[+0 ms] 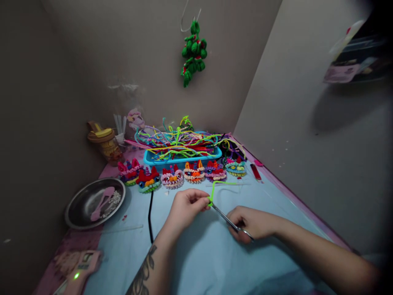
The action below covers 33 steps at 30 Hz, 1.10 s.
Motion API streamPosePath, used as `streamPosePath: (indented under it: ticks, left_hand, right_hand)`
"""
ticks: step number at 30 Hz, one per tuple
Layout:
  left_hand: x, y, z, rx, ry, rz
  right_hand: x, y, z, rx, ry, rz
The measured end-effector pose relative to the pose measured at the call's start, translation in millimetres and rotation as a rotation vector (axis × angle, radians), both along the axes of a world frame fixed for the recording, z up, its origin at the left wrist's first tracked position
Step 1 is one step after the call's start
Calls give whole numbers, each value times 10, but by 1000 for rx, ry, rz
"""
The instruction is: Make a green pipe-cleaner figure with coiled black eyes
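Note:
My left hand (pixel 186 208) pinches a bright green pipe cleaner (pixel 218 186) just above the light blue table cover (pixel 199 254). The cleaner bends up and runs right from my fingertips. My right hand (pixel 253 223) is closed round the handles of metal scissors (pixel 227 220), whose blades point up-left and meet the green cleaner at my left fingertips.
Several colourful pipe-cleaner figures (pixel 184 173) stand in a row behind my hands. Further back a blue tray (pixel 181 157) is heaped with pipe cleaners. At the left are a metal bowl (pixel 93 203) holding a pink tool, a black cord (pixel 150 217) and a jar (pixel 106 143). A green figure (pixel 193 51) hangs on the wall.

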<state>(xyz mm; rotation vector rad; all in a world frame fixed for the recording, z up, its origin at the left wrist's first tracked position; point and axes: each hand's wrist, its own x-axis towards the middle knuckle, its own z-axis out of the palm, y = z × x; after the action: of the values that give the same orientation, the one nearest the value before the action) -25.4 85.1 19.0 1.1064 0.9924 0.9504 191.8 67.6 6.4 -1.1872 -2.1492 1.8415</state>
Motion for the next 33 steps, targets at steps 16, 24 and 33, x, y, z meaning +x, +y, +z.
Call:
streamPosePath:
  ticks: [16, 24, 33]
  left_hand:
    - [-11, -18, 15, -3, -36, -12]
    - [18, 13, -43, -25, -65, 94]
    - [-244, 177, -87, 59, -195, 450]
  right_hand:
    - [72, 28, -127, -3, 77, -35]
    - [68, -3, -129, 22, 11, -104]
    - [370, 140, -84, 686, -528, -297]
